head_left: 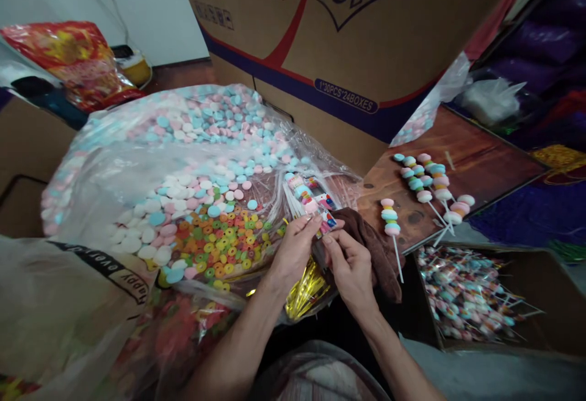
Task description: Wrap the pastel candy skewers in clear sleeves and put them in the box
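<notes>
Between my hands is a candy stick (301, 191) of pink, blue and white pieces, in what looks like a clear printed wrapper (327, 223). My left hand (296, 248) is closed, its thumb and fingers pinching the lower end of the wrapped candy stick. My right hand (350, 263) also pinches the wrapper's lower end, close to the left fingertips. More printed wrappers (320, 190) lie just beyond the fingers. Gold twist ties (307, 291) hang in a bundle below the hands. A brown cloth (373, 248) lies right beside my right hand.
Loose pastel candies (215, 120) and ring candies (224, 242) lie on plastic at left. Several unwrapped candy sticks (423, 175) rest on the wooden tabletop (485, 144). A carton (556, 291) at lower right holds wrapped sticks. A large cardboard box (293, 77) stands behind.
</notes>
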Motion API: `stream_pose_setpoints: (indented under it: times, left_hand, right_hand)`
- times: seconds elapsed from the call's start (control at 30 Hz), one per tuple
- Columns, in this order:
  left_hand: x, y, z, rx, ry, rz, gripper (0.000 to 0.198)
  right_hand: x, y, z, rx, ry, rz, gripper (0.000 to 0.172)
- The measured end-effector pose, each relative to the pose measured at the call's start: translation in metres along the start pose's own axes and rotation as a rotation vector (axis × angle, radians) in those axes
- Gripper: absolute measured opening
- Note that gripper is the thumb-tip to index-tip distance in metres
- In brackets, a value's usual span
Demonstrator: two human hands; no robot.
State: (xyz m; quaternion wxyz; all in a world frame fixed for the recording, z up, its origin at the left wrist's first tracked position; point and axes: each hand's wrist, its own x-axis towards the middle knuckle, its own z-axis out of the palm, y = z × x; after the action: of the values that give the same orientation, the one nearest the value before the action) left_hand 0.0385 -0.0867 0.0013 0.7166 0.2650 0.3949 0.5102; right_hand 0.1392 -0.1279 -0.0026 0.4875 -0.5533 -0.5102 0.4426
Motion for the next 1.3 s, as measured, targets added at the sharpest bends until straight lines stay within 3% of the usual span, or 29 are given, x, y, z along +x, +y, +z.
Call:
stream_pose_setpoints:
  times: [0.17,0.3,0.47,0.57,0.73,0.83,0.97,1.07,1.3]
  left_hand:
    - [0.0,0.002,-0.001,0.067,-0.054,0.053,0.032]
    - [-0.007,0.013,0.002,0.117,-0.101,0.084,0.032]
    - [-0.023,0.037,0.006,0.015,-0.244,0.012,0.03]
    - [-0.025,0.044,0.001,-0.07,-0.167,0.091,0.024]
    - [-0.016,0.052,-0.021,-0.065,0.108,0.319,0.01]
    - [-0.014,0.053,-0.03,-0.005,0.205,0.323,0.013]
    - [-0.013,0.048,-0.034,-0.032,0.242,0.323,0.02]
    - [-0.013,0.046,-0.036,-0.057,0.225,0.293,0.022]
    - [-0.011,0.04,-0.038,-0.057,0.23,0.221,0.027]
  right_hand:
    - [0.009,-0.008,-0.001,0.048,0.021,0.041,0.027]
    - [0.014,-0.013,0.001,0.296,0.024,0.098,0.037]
    - [0.012,-0.025,0.008,0.478,-0.119,0.209,0.033]
    - [0.013,-0.025,0.002,0.216,-0.253,0.108,0.033]
    - [0.017,-0.015,-0.013,-0.507,-0.144,-0.135,0.024]
    - [0.015,-0.012,-0.003,-0.8,-0.203,-0.232,0.02]
    - [0.009,-0.003,0.022,-1.143,-0.207,-0.272,0.013]
    - [0.009,0.003,0.03,-1.151,-0.193,-0.228,0.017]
    - [0.017,-0.002,0.018,-0.801,-0.198,-0.092,0.025]
